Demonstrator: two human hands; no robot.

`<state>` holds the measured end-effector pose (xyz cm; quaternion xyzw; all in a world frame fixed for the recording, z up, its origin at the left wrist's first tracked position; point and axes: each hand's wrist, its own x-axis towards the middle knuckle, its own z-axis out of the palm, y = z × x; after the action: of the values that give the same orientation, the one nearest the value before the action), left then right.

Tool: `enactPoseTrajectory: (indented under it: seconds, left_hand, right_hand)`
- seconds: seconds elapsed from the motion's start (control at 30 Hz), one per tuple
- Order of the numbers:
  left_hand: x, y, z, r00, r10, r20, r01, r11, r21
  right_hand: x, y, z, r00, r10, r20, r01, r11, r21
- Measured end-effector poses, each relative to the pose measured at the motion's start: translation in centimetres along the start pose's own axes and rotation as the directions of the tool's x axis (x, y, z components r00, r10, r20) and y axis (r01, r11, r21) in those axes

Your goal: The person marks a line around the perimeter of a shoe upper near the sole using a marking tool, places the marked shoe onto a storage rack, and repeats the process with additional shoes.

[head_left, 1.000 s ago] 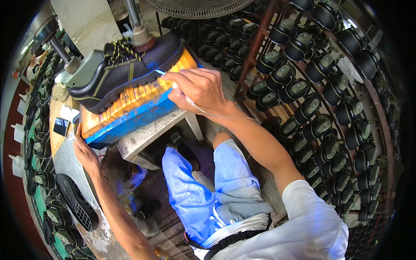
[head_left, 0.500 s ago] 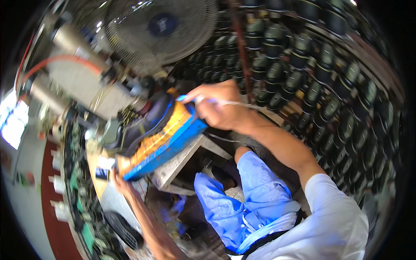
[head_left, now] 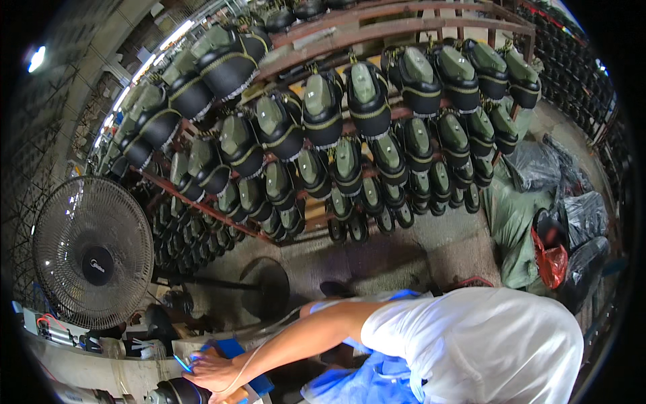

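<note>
My right arm reaches to the lower left. My right hand (head_left: 219, 374) is closed around a slim blue pen-like stick (head_left: 182, 363), whose end sticks out past the fingers. A thin pale cord (head_left: 266, 337) trails from the hand along the forearm. Just under the fingers is a dark shoe (head_left: 177, 392), cut off by the lower rim. Parts of a bright blue block (head_left: 231, 347) show on both sides of the wrist. My left hand is out of the picture.
A large round fan (head_left: 94, 252) stands at the left on a pole and round base (head_left: 265, 288). Racks full of black and green shoes (head_left: 317, 101) fill the far side. Dark and green plastic bags (head_left: 521, 222) lie at the right. A pale work surface (head_left: 81, 360) is at the lower left.
The view has swung to the right and up toward the racks. The block, shoe and right hand now sit at the lower left. My left hand, earlier at the block, has left the view.
</note>
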<state>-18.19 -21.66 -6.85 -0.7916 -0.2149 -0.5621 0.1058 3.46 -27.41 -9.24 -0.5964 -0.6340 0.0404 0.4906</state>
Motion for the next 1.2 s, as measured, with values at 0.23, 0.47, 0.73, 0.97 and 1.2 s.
enactPoseTrajectory:
  seconds: [0.23, 0.47, 0.73, 0.97, 1.2]
  left_hand:
    - [14.3, 0.3, -2.3, 0.866, -0.031, 0.499, -0.189, 0.904, 0.384]
    - [10.5, 2.9, -0.8, 0.967, 0.227, -0.119, -0.224, 0.974, 0.031]
    - [17.3, 13.2, -1.9, 0.315, 0.814, 0.488, -0.694, 0.549, -0.467]
    - [8.8, 24.3, 10.4, 0.383, 0.820, 0.426, -0.547, 0.573, -0.611]
    - [11.0, 13.2, 16.4, 0.619, 0.434, 0.655, -0.259, 0.900, -0.351]
  right_hand:
    - [8.8, 5.9, -0.6, 0.976, -0.028, 0.216, -0.020, 0.976, 0.217]
    - [8.4, 3.2, -2.6, 0.962, -0.265, 0.068, 0.230, 0.918, 0.323]
    - [-12.7, 2.6, -19.6, 0.944, 0.104, 0.313, -0.323, 0.494, 0.807]
    - [-37.5, 7.0, -17.1, 0.699, 0.694, 0.174, -0.624, 0.472, 0.623]
    - [-44.1, 20.5, -12.7, 0.459, 0.883, 0.093, -0.446, 0.139, 0.884]
